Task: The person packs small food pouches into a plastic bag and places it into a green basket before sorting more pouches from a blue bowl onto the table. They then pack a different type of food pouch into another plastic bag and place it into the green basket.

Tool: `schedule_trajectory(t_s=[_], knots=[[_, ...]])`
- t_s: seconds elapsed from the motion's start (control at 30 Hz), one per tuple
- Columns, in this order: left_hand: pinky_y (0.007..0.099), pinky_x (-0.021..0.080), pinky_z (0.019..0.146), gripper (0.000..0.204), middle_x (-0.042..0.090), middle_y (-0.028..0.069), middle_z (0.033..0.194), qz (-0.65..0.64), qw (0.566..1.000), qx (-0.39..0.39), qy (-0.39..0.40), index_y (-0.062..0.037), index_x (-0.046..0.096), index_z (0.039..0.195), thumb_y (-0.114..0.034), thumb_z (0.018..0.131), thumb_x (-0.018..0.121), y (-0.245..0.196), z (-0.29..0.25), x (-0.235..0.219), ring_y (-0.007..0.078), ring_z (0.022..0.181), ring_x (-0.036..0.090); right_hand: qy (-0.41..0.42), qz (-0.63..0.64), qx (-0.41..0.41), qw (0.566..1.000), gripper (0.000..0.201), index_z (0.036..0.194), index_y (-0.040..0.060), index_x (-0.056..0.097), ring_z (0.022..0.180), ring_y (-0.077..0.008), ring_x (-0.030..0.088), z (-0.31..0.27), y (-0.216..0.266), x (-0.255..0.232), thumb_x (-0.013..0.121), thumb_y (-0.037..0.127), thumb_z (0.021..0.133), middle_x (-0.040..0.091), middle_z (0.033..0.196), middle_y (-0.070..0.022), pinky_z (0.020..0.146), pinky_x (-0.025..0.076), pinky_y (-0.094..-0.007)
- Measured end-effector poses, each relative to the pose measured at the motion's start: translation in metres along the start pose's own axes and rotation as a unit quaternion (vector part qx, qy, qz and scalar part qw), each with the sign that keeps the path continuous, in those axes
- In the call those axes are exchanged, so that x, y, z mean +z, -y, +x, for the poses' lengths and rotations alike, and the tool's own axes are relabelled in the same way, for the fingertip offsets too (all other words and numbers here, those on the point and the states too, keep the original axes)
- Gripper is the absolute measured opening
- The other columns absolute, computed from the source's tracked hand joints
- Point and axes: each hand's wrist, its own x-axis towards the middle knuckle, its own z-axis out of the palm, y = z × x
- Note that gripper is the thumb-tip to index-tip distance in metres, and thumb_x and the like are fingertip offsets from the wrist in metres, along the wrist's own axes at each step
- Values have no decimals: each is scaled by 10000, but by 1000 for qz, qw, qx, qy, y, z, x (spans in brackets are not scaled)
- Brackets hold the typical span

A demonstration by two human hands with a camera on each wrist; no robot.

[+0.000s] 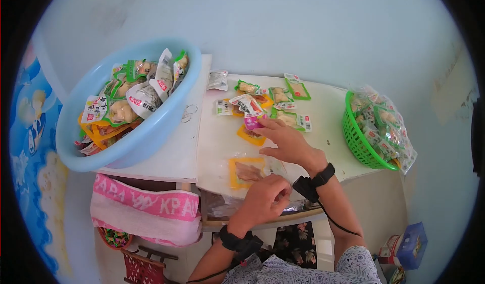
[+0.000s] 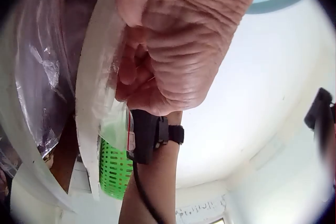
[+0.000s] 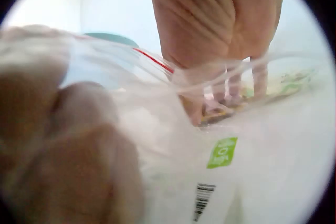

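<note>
The left hand (image 1: 265,198) curls its fingers round the edge of a clear zip bag (image 2: 113,106) at the table's front edge. An orange-edged packet (image 1: 247,173) lies in or under that bag; which, I cannot tell. Over the loose packets, the right hand (image 1: 290,142) reaches with extended fingers to a pink packet (image 1: 255,122); its fingertips touch the packets in the right wrist view. Around them lie a white-and-red packet (image 1: 245,104), another orange-edged packet (image 1: 251,136) and several green-edged ones. The blurred left hand (image 3: 79,129) shows beside the bag's red seal.
A large blue basin (image 1: 146,142) full of packets stands at the left. At the right edge sits a green basket (image 1: 361,143) heaped with bagged packets. A pink-and-white towel (image 1: 146,213) hangs at the front left, above a red stool (image 1: 144,268).
</note>
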Motion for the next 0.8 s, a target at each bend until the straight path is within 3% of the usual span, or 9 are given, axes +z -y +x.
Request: schedule_trajectory(t_s=[0.07, 0.17, 0.27, 0.37, 0.47, 0.67, 0.8], knots=[[339, 499, 624, 130, 594, 96, 822, 5, 1000, 8, 2, -32, 580, 876, -4, 809, 689, 1, 1, 0, 238, 689, 628, -3, -44, 24, 999, 561, 1389, 126, 606, 1382, -363, 471, 1, -1, 5, 781, 240, 869, 553, 1487, -133, 1078, 455, -444], [362, 500, 637, 145, 595, 96, 816, 7, 1000, 6, 8, -37, 571, 877, -4, 798, 688, -2, 2, -1, 258, 715, 628, -29, -32, 51, 998, 561, 1361, 103, 600, 1267, -357, 563, 7, -1, 7, 784, 248, 851, 578, 1440, -140, 1032, 477, -464], [402, 502, 665, 167, 601, 102, 812, 8, 1000, -9, 18, -41, 552, 877, -6, 783, 686, -4, 2, -2, 297, 768, 631, 46, -76, 104, 991, 447, 1262, 81, 638, 1089, -349, 639, 21, 2, 4, 749, 193, 845, 649, 1280, -128, 942, 512, -477], [382, 498, 648, 157, 597, 97, 808, 12, 1000, -5, 14, -40, 557, 876, -12, 793, 688, -3, 1, -3, 275, 736, 627, 1, -143, 40, 989, 334, 1167, 76, 667, 951, -328, 662, 18, -12, 15, 705, 138, 842, 684, 1063, -96, 832, 537, -471], [334, 497, 615, 137, 590, 83, 798, 17, 1000, 1, 0, -41, 580, 881, -24, 811, 696, -1, 1, 0, 229, 681, 629, -56, -200, -9, 978, 262, 1095, 75, 703, 959, -308, 662, 11, -8, 2, 687, 89, 834, 695, 969, -79, 779, 545, -437], [325, 510, 612, 118, 611, 85, 825, 24, 999, -24, 3, -38, 602, 897, -52, 839, 705, -1, -1, 2, 219, 684, 641, -240, -57, 30, 969, 197, 1075, 84, 745, 912, -260, 646, -22, -5, -27, 684, 40, 893, 720, 1023, -75, 755, 518, -360], [331, 520, 622, 91, 615, 90, 828, 28, 999, -45, 2, -41, 614, 904, -53, 851, 687, -4, -1, 4, 231, 699, 643, -362, 177, 143, 904, 97, 1012, 5, 675, 787, -158, 572, -58, -15, -32, 654, 95, 983, 647, 859, -40, 738, 481, -299]])
